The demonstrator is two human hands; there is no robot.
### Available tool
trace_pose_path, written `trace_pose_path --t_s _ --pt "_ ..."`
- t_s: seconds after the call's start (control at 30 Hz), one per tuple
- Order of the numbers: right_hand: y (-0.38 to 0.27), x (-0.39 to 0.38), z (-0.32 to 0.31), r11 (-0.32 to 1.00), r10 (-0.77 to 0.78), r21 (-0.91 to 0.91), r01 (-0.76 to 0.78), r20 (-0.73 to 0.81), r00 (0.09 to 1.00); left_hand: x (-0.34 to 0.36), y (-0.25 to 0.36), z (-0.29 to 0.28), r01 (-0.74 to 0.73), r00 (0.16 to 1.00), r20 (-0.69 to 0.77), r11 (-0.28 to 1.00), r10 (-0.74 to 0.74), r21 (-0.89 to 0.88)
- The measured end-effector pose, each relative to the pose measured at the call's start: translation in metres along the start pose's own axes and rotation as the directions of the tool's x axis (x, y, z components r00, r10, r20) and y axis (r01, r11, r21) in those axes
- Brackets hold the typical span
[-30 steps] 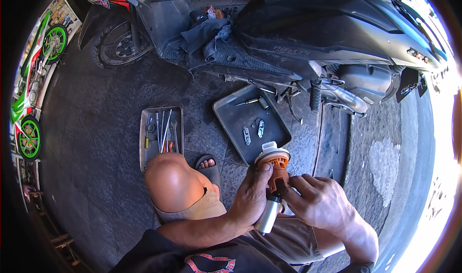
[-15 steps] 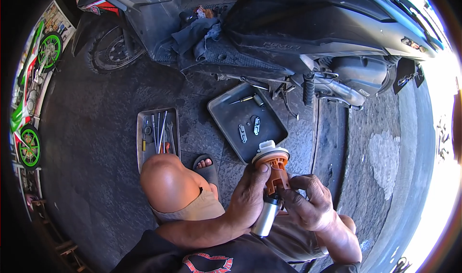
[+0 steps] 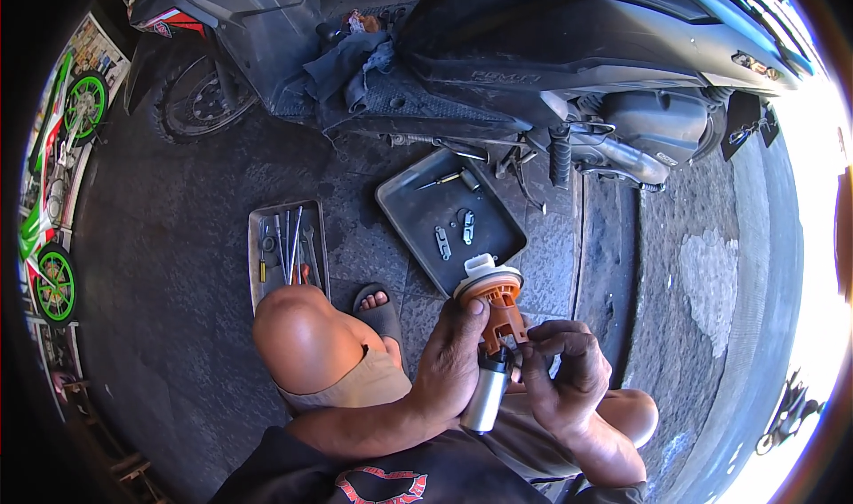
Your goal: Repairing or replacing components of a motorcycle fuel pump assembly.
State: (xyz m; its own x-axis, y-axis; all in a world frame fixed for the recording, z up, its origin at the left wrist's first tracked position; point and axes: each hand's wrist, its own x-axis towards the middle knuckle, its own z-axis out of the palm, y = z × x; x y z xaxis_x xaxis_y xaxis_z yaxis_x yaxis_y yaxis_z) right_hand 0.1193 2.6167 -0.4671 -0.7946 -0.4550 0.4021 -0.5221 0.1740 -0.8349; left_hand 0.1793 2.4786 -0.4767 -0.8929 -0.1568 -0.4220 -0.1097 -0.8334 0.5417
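On the left, a narrow tray [image 3: 252, 277] with tools [image 3: 296, 244] in it sits on the dark floor [image 3: 178, 326], and a wider tray [image 3: 410, 212] with two small metal pieces [image 3: 442, 244] lies to its right. In front of the wide tray, the left hand [image 3: 449, 353] grips the orange and silver part [image 3: 503, 316], which is up over the lap and tilted. Right of it, the right hand [image 3: 570, 380] has bent fingers close by the orange end, but I cannot tell if they pinch it.
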Motion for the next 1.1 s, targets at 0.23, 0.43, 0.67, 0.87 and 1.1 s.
trace_pose_path --t_s 0.23,0.43,0.67,0.87,1.1 --pt "-0.013 0.018 -0.019 0.869 -0.225 -0.356 0.344 0.336 0.915 0.003 0.003 -0.009 0.034 0.999 0.033 0.999 -0.035 0.007" --pt "-0.02 0.036 -0.029 0.729 0.096 -0.509 0.457 0.738 0.668 0.007 -0.007 -0.009 0.019 0.999 -0.037 0.994 -0.016 0.105" --pt "-0.027 0.051 -0.036 0.678 0.069 -0.461 0.572 0.815 0.575 0.011 -0.022 -0.014 -0.013 0.995 -0.092 0.982 0.031 0.19" --pt "-0.021 0.054 -0.047 0.732 -0.09 -0.35 0.584 0.8 0.593 0.003 -0.007 -0.002 0.037 0.997 -0.078 0.984 -0.024 0.172" --pt "-0.004 0.047 -0.055 0.699 -0.296 -0.283 0.656 0.721 0.627 -0.004 0.001 0.012 0.097 0.994 -0.07 0.988 -0.089 0.124"
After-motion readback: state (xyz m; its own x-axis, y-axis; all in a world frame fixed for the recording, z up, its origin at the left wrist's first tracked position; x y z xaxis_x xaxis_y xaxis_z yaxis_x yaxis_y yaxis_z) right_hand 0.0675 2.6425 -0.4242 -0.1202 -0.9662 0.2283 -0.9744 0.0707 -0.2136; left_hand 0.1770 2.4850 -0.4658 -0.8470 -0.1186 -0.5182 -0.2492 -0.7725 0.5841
